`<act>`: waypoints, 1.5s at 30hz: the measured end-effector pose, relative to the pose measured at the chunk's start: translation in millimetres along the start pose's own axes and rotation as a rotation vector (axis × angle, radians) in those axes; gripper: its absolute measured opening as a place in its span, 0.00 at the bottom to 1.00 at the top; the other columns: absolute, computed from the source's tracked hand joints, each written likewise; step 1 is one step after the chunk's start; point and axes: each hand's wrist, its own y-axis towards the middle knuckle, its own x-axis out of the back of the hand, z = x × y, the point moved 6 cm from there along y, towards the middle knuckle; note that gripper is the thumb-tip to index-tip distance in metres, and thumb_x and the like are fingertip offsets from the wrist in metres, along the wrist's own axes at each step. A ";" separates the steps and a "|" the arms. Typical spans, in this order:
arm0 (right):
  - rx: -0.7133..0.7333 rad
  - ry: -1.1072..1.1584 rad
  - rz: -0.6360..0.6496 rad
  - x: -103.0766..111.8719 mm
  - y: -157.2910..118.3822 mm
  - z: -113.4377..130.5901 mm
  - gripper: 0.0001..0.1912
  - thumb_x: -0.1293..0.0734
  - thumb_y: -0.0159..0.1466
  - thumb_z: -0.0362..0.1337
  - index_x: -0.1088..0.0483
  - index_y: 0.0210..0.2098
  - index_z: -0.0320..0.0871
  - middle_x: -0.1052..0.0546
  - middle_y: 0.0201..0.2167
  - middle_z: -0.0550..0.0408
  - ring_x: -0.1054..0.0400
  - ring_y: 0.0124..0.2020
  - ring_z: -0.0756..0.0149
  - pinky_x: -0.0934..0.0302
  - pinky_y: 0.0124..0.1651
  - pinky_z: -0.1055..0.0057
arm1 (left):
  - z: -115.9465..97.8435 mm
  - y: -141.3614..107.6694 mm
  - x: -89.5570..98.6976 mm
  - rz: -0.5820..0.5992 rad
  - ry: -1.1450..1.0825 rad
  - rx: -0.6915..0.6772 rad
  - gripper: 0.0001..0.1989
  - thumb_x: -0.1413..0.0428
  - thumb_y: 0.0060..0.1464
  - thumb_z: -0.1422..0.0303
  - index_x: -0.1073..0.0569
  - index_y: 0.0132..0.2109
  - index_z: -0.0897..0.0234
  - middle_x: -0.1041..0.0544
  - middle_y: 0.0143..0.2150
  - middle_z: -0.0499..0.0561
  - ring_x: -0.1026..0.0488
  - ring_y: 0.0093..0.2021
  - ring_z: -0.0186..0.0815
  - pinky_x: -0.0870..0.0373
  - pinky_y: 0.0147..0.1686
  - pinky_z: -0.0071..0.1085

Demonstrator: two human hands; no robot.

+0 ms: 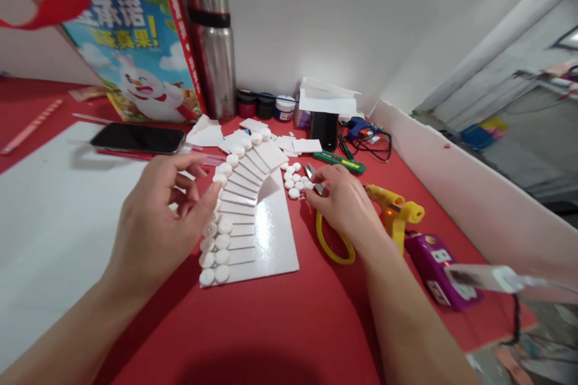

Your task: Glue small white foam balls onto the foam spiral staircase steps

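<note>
A curved row of white strips (239,213) lies on a glossy white board (275,240), with white round pieces (222,241) lined along its outer left edge, doubled near the bottom. My left hand (165,210) is over that left edge, thumb and fingers apart, the thumb tip beside the round pieces; nothing shows between them. To the right, my right hand (343,198) reaches a small pile of loose white discs (291,180). Its thumb and forefinger close at a disc on the pile's right side. Yellow-handled scissors (335,252) lie partly under this hand.
Behind stand a steel flask (214,48), a picture box (139,60), paint jars (285,107) and a black phone (138,138). On the right are a green cutter (338,161), a yellow glue gun (395,210) and a purple power strip (440,271). White scraps (205,132) lie behind.
</note>
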 end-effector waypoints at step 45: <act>-0.408 -0.327 -0.032 53.2 -93.4 -91.7 0.21 0.40 0.62 0.59 0.35 0.27 0.48 0.26 0.24 0.48 0.30 0.26 0.52 0.46 0.28 0.63 | -9.3 -28.7 -45.4 0.618 -1.096 0.606 0.10 0.28 0.47 0.68 0.16 0.38 0.60 0.15 0.42 0.53 0.16 0.38 0.39 0.17 0.43 0.31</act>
